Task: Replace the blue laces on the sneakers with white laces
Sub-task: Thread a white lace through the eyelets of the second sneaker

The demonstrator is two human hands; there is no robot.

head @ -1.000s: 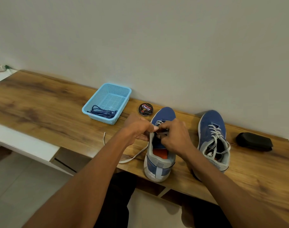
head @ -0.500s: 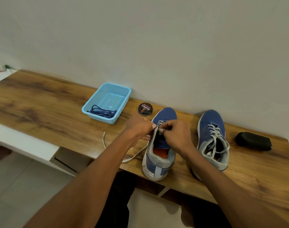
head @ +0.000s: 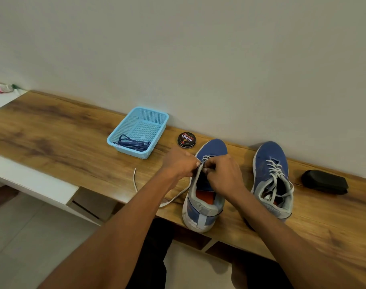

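Far left on the wooden bench [head: 52, 130] sits a light blue basket [head: 155, 119] against the wall, with the blue laces [head: 132, 143] bunched in its near corner. Just right of it lies a round black polish tin [head: 186, 140]. In front, the loose end of a white lace [head: 134, 180] trails across the wood toward the near sneaker [head: 205, 205], which points its toe at the wall. Both hands meet over that shoe's eyelets: the left hand [head: 178, 165] has its fingers curled, pinching the lace at the shoe's left edge, and the right hand [head: 224, 174] pinches the lace close beside it. Further right stands the other sneaker [head: 271, 176], already threaded in white, then a black brush [head: 324, 182] near the bench's end.
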